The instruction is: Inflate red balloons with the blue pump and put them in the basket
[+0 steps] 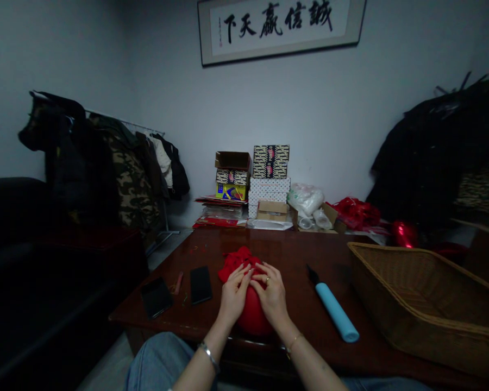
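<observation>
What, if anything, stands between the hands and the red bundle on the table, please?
Nothing visible does: the left hand and right hand are both at the upper part of the red bundle. The two dark flat devices lie to the left and the light-blue cylinder to the right, both clear of it.

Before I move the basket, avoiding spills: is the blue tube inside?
No, the blue tube lies on the table beside the basket.

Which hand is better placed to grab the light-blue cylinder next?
Right, I'd say. The right hand is nearer the light-blue cylinder, which lies on that side of the table; the left hand would likely cross over. Both are on the red bundle.
</observation>
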